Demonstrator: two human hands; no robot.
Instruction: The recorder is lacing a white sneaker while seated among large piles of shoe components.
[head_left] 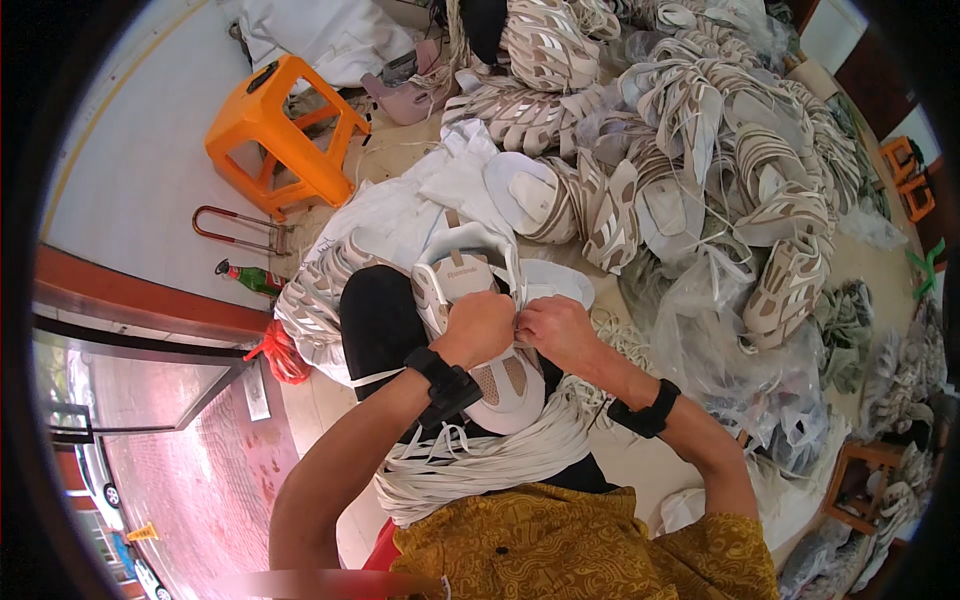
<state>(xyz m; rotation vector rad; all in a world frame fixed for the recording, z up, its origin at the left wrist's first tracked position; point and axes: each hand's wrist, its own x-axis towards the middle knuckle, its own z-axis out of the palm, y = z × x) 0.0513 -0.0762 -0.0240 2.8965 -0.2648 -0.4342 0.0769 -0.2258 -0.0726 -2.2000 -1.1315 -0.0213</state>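
A white and beige shoe upper (512,400) rests on my lap, its toe toward me and its padded collar (470,240) away. My left hand (482,325) is closed over the tongue and lacing area. From the other side my right hand (553,328) pinches at the eyelet edge, its fingertips close to the left hand. Whatever lies between the fingers of either hand is hidden or too small to name. Across my thighs lies a thick bundle of off-white shoelaces (480,472).
Large piles of similar shoe uppers (690,120) spread at the far right, some in clear plastic bags (705,310). An orange stool (285,135) stands far left, near a green bottle (250,277) and a red plastic bag (280,355). More uppers (325,290) lie by my left knee.
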